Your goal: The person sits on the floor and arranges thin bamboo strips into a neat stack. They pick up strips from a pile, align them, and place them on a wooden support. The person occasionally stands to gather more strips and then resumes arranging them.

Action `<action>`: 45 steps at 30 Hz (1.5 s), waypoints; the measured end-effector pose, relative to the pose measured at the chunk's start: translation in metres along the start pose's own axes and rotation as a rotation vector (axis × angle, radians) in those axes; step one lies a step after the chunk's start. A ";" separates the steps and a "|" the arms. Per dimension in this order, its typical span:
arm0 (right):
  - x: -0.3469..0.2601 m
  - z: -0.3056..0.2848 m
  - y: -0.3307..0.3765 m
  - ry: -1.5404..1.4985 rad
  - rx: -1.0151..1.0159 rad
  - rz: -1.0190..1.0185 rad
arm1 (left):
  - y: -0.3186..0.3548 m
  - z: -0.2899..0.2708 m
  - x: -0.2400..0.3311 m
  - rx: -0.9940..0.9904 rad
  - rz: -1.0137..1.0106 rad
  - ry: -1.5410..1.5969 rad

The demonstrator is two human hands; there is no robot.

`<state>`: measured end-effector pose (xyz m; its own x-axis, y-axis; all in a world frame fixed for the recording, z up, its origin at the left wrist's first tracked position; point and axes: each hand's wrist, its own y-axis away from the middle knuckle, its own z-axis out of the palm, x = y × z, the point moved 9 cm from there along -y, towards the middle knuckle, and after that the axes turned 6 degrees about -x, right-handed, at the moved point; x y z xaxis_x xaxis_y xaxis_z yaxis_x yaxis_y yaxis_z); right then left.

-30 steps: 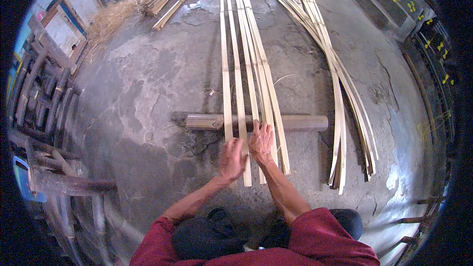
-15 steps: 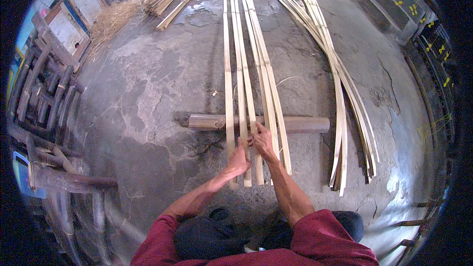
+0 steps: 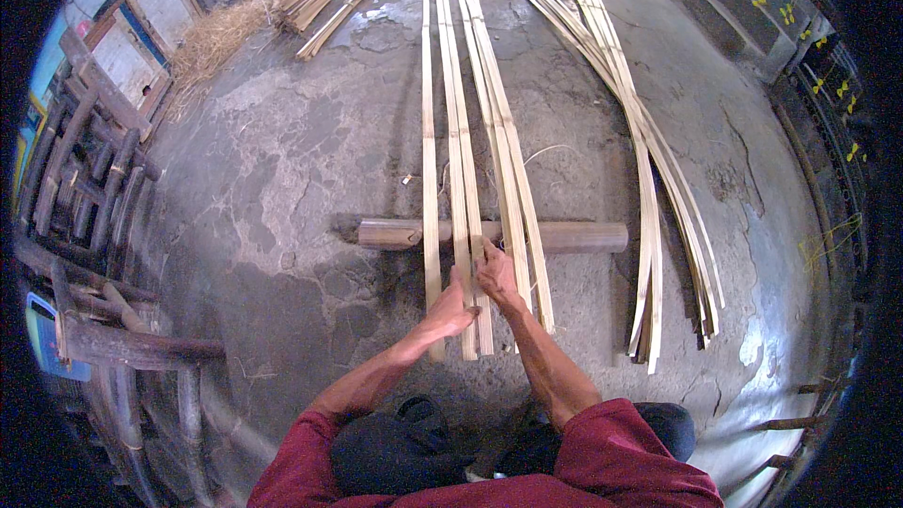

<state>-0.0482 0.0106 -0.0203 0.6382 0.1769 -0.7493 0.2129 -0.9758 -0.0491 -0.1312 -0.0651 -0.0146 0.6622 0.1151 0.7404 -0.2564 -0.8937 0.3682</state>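
Bamboo is under both your hands: long, pale yellow split bamboo strips [image 3: 461, 160] lie side by side on the cracked grey concrete floor [image 3: 282, 179], running away from you and resting across a short round brown log [image 3: 583, 237] set crosswise. Your left hand [image 3: 450, 312] sits on the near ends of the strips, its fingers [image 3: 459, 284] curled down over one slat in a loose grip. Your right hand [image 3: 497, 273] is just beside it, nearly touching, with its fingers [image 3: 487, 248] closed on a neighbouring strip right at the log. Well to your right lies a second, curved bundle of thin pale bamboo slats [image 3: 649, 188]. At your far left stand dark wooden frames [image 3: 85, 188], with a heap of dry straw [image 3: 221, 38] beyond them.
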 end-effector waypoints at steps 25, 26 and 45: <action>0.002 -0.080 0.007 0.469 0.146 0.198 | -0.009 0.004 -0.034 0.102 -0.190 0.506; -0.008 -0.073 0.006 0.501 0.121 0.118 | -0.009 0.004 -0.037 0.122 -0.197 0.497; 0.036 -0.066 -0.019 0.337 -0.073 0.411 | -0.002 -0.004 -0.024 0.125 -0.024 0.386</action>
<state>0.0198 0.0441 -0.0027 0.8793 -0.1749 -0.4429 -0.0613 -0.9639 0.2591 -0.1495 -0.0645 -0.0304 0.3476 0.2700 0.8979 -0.1409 -0.9317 0.3347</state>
